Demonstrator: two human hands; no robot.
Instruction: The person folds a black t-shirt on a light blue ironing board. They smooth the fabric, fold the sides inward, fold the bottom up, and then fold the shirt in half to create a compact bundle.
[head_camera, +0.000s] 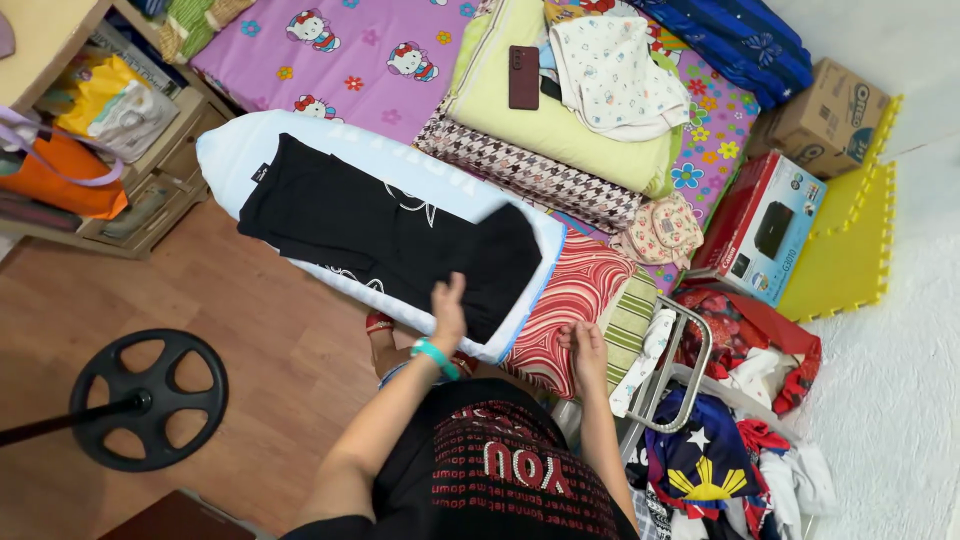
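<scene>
Nearest me, my left hand (447, 312) lies open and flat on the black garment (385, 235), fingers spread, pressing the near edge of the cloth. My right hand (585, 350) hangs just off the end of the ironing board (240, 150), fingers loosely curled and holding nothing that I can make out; it sits over the red striped cloth (580, 300) draped there. The black garment is spread along the board's pale blue cover, one end folded near my left hand, the other reaching toward the board's far tip. To smooth it well, I judge the flat palm should sweep outward along the fabric while the other hand pins the near edge, so no crease gets trapped. Beyond the board lies a bed (330, 60) with a purple cartoon sheet, folded linens (560, 120) and a dark phone (523, 77) on top.
</scene>
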